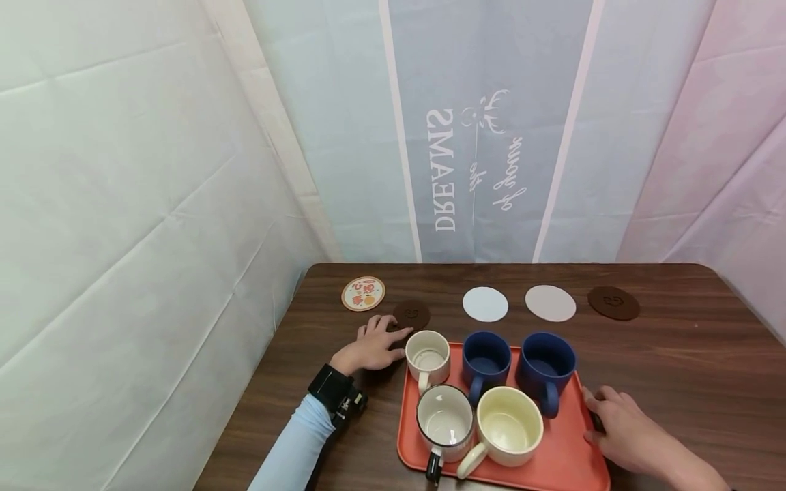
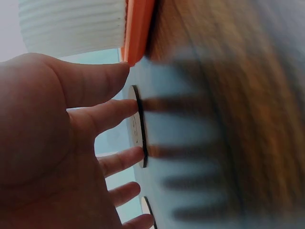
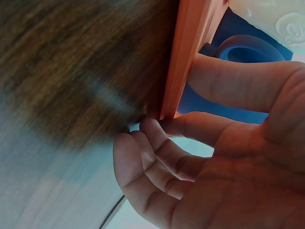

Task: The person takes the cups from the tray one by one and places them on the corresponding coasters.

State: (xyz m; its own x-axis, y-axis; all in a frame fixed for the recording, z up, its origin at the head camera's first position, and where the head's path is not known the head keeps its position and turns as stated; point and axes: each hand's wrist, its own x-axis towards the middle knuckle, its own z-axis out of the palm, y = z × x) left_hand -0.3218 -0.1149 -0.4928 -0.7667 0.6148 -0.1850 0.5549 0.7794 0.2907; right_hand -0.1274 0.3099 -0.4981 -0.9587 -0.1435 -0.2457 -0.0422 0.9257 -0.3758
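Fingers spread, my left hand [image 1: 373,344] rests beside the tray's upper left corner. Its fingertips reach the edge of a dark brown round coaster [image 1: 410,314], and its thumb is close to the tray and a ribbed white mug [image 1: 428,354]. On the other side, my right hand [image 1: 629,429] lies against the right edge of the orange-red tray [image 1: 574,457], with thumb [image 3: 224,78] and forefinger at the rim and the other fingers loosely bent. Also on the tray are two navy mugs [image 1: 486,358], a white dark-rimmed mug [image 1: 445,419] and a cream mug [image 1: 510,426].
Along the back of the wooden table [image 1: 688,341] lie a patterned coaster [image 1: 363,293], a white coaster [image 1: 485,304], a pale coaster [image 1: 550,303] and another dark brown coaster [image 1: 614,303]. A hanging cloth [image 1: 479,136] closes off the far side.
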